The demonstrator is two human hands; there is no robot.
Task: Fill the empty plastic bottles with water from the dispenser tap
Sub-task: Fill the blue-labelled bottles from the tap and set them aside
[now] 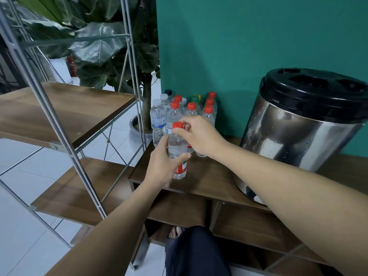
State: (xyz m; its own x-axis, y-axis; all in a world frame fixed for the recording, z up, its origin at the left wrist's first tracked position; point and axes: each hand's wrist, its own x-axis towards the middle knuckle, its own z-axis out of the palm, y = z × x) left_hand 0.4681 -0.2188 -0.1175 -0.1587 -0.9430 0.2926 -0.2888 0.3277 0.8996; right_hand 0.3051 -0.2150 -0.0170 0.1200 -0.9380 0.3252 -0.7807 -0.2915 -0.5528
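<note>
Against the teal wall, on the wooden worktop [209, 180], I hold a small bottle [177, 150]: left hand [163, 166] wraps its thin, crushable body, right hand [196, 134] pinches the red cap [177, 125]. Light, probably slippery; grip mid-body, gently.

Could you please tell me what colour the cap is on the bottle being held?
Red; the cap shows best in the head view.

We note both forearms extended forward and converging. Our left hand [161, 164] is curled around the body of a bottle [177, 151], thumb across its front. Our right hand [200, 136] reaches in from the right, fingertips pinching the bottle's red cap [177, 125].
</note>
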